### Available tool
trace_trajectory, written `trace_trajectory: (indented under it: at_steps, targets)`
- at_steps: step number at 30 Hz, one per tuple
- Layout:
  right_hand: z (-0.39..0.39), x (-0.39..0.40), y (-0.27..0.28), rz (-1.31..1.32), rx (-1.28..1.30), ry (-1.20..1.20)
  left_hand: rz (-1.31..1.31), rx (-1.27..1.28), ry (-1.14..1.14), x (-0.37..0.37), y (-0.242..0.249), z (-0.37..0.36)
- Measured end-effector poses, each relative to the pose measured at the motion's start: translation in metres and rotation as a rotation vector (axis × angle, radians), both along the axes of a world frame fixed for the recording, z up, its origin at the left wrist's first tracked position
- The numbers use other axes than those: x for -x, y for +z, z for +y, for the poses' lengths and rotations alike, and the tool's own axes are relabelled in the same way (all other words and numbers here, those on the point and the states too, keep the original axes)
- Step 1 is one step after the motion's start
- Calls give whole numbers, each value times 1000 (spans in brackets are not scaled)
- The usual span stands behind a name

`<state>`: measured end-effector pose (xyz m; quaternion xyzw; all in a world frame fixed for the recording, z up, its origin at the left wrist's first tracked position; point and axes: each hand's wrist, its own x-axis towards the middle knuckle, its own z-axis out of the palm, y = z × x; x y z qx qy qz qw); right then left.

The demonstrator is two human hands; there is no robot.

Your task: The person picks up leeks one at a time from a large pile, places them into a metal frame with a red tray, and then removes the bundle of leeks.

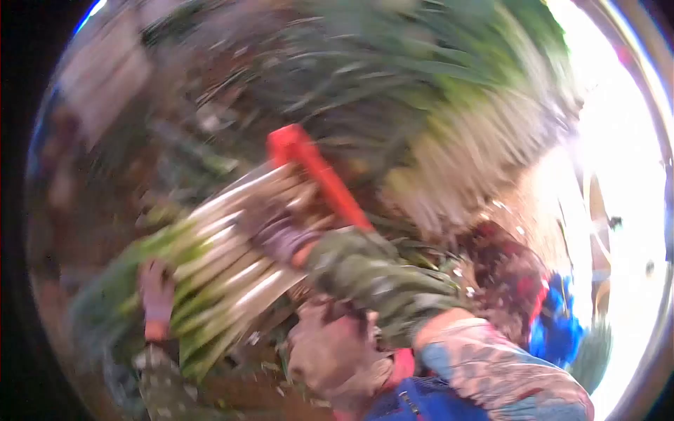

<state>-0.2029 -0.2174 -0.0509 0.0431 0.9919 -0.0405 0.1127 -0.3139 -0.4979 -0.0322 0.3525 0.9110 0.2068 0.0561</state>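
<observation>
A row of leeks [239, 259] lies slanted at the left centre, white ends up and to the right, green leaves down and to the left. My left hand [156, 289], in a pale purple glove, holds the leeks at their green part near the left edge. Over the white stalks is my right hand [277, 228], in a similar glove and smeared by motion; its fingers cannot be made out. Just beyond the white ends stands a red bar [323, 179] with a bent top, partly hidden by my right sleeve.
A large pile of leeks [470, 147] fills the upper right. Loose leaves and soil litter the ground [105, 210] at the left. Dark red patterned cloth [509, 270] and a blue item [558, 326] are at the lower right. The whole view is blurred.
</observation>
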Motion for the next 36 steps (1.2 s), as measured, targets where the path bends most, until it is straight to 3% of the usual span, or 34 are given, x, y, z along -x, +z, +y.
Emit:
trace_trajectory:
  at_steps: [1, 2, 3, 4, 6, 7, 9, 10, 11, 13, 15, 16, 17, 18, 19, 20, 21, 22, 24, 27, 28, 31, 33, 36]
  targets:
    - [5, 0, -14, 161, 69, 10, 193, -86, 17, 0, -13, 2]
    - [9, -3, -27, 345, 127, 60, 597, -70, -142, 23, -45, -15]
    - [4, -17, -30, 406, 151, 30, 202, -94, -34, 53, -81, -40]
    - [4, -14, -27, 259, 186, 14, -138, -120, 141, 82, -114, -65]
    - [4, -10, -13, 85, 260, 10, 312, 211, -44, 46, -56, -27]
    - [7, -16, -2, 49, 290, 14, 345, 200, -48, 36, -35, -12]
    - [21, -33, 23, 22, 661, 34, 99, 640, 173, 28, 3, 22]
    - [30, -63, 46, 131, 791, 69, 157, 833, 158, 25, 14, 36]
    - [40, -90, 60, 407, 562, 210, 167, 830, 156, 21, 18, 51]
    - [85, -153, 80, 687, 672, 346, 469, 92, -168, 11, 30, 88]
    - [151, -197, 35, 676, 721, 55, -427, -472, 33, -132, 151, 193]
    - [193, -215, -5, 729, 589, -110, -432, -760, -337, -171, 163, 235]
    - [235, -231, -42, 811, 590, -309, -81, -516, -441, -234, 179, 248]
    - [266, -253, 11, 596, 238, -391, -619, -658, -621, -267, 190, 282]
    - [296, -270, 21, 746, -239, -306, -1151, -540, -428, -274, 162, 300]
    - [345, -290, 35, 583, -205, -458, -1484, -705, -321, -296, 134, 321]
    - [378, -298, 63, 473, -203, -582, -1809, -859, -183, -327, 145, 347]
    - [406, -305, 86, 400, -231, -672, -1810, -848, -206, -317, 125, 358]
    - [458, -309, 125, 291, -321, -803, -1944, -935, 3, -294, 58, 377]
    - [523, -302, 166, 177, -403, -927, -1867, -865, 47, -277, 60, 388]
    - [543, -297, 170, 187, -408, -925, -1982, -954, 80, -259, 30, 391]
    - [582, -284, 166, 179, -447, -1018, -1896, -1029, 108, -243, 21, 399]
    - [595, -277, 161, -30, -450, -1062, -1939, -1051, 144, -232, 7, 401]
    - [599, -275, 152, 104, -506, -1042, -1930, -1026, 203, -228, 11, 403]
